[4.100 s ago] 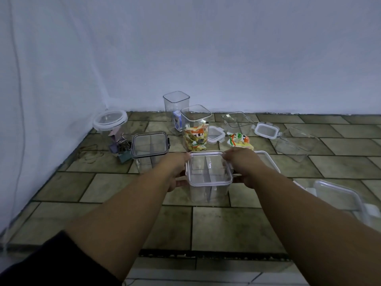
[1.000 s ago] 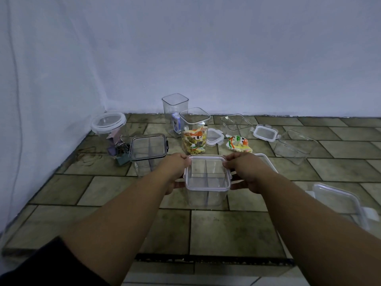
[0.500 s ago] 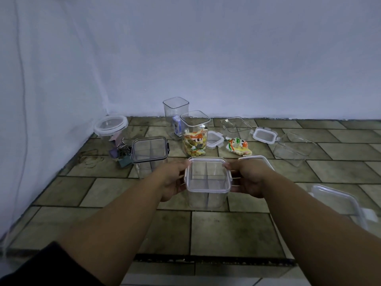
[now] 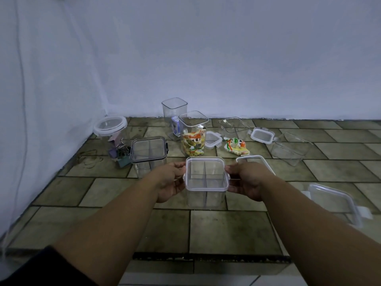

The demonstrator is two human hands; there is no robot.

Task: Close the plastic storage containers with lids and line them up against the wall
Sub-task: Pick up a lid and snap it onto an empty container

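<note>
- The wall (image 4: 226,58) is recorded at 12 o'clock, well apart from the work, and every item is carried by the tiled floor (image 4: 226,230).
- The divided container (image 4: 206,200) is found at centre. A black-lidded container (image 4: 148,153) is noted at its 10 o'clock and a snack-filled jar (image 4: 193,139) at its 12 o'clock.
- The left hand (image 4: 171,182) at 9 o'clock and the right hand (image 4: 245,180) at 3 o'clock are curled round its upper sides, so the box is clamped between them.
- The white-rimmed lid (image 4: 206,190) is seated on top. Whether its latches are snapped cannot be told.
- The box is judged empty, light, stiff and slippery. Hold is best taken on opposite sides, beneath the lid rim.
</note>
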